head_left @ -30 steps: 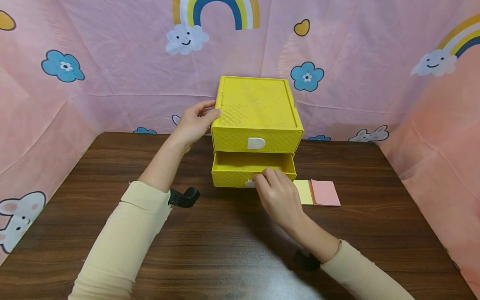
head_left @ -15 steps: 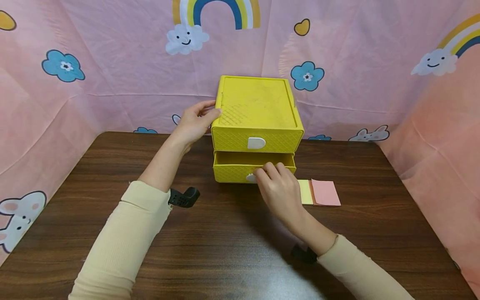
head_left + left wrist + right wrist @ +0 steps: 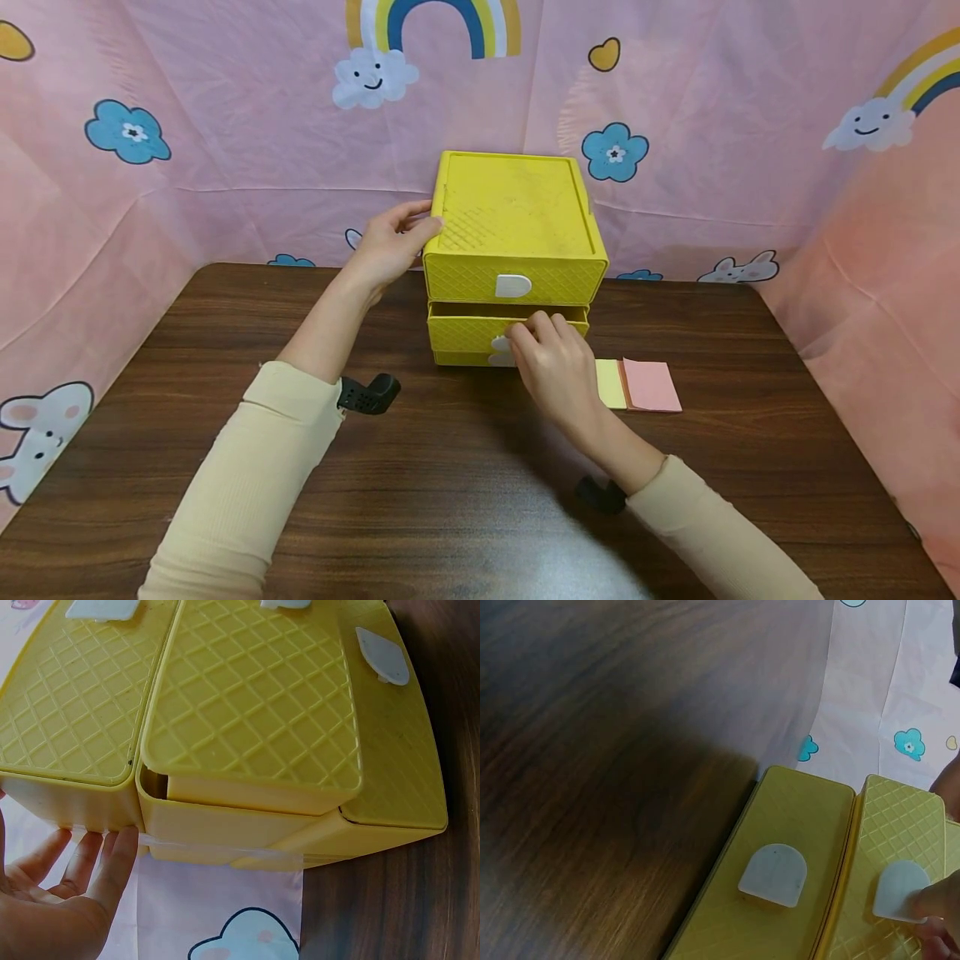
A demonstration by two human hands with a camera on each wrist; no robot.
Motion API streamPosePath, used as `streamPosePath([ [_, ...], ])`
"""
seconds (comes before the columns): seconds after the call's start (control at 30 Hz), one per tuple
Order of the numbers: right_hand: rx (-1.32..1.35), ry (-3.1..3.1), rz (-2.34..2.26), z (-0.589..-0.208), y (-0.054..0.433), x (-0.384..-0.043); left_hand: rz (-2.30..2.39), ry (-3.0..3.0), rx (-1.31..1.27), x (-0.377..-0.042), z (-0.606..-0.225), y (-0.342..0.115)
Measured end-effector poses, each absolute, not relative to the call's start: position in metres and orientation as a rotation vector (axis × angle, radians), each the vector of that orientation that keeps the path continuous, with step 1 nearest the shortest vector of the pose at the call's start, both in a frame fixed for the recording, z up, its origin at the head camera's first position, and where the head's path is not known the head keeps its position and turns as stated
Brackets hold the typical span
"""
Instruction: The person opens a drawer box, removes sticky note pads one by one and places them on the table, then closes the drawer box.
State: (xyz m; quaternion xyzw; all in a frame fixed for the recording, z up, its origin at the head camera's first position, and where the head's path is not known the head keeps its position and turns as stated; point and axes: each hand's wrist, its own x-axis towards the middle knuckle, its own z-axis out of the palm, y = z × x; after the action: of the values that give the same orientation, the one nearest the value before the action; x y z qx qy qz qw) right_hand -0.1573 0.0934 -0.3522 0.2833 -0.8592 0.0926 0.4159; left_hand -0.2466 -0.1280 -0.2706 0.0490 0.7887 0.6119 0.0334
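A yellow plastic drawer unit (image 3: 517, 204) with a diamond-pattern front stands at the back of the table. Its middle drawer (image 3: 255, 697) sticks out a little, while the top drawer (image 3: 465, 280) and bottom drawer (image 3: 795, 821) sit closed. My right hand (image 3: 558, 371) pinches the white handle (image 3: 897, 889) of the middle drawer between thumb and fingers. On the unit's left side rests my left hand (image 3: 386, 250), its fingertips (image 3: 124, 840) touching the side wall near the top drawer.
To the right of the unit lie pink sticky notes (image 3: 651, 386) and yellow sticky notes (image 3: 611, 383), partly behind my right hand. A pink patterned cloth (image 3: 247, 125) hangs around the dark wooden table (image 3: 420, 483). A black wrist camera (image 3: 367, 394) sits at my left wrist.
My right hand has moved away from me with the middle drawer, which has slid from well pulled out to only slightly out. My left hand has stayed at the unit's side.
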Motion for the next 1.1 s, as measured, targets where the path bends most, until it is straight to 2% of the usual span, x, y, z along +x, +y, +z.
streamPosePath([
  [1.1,0.682,-2.173,0.273,-0.355,0.095,-0.181,1.876,2.425,0.16,-0.246,-0.27,-0.128],
])
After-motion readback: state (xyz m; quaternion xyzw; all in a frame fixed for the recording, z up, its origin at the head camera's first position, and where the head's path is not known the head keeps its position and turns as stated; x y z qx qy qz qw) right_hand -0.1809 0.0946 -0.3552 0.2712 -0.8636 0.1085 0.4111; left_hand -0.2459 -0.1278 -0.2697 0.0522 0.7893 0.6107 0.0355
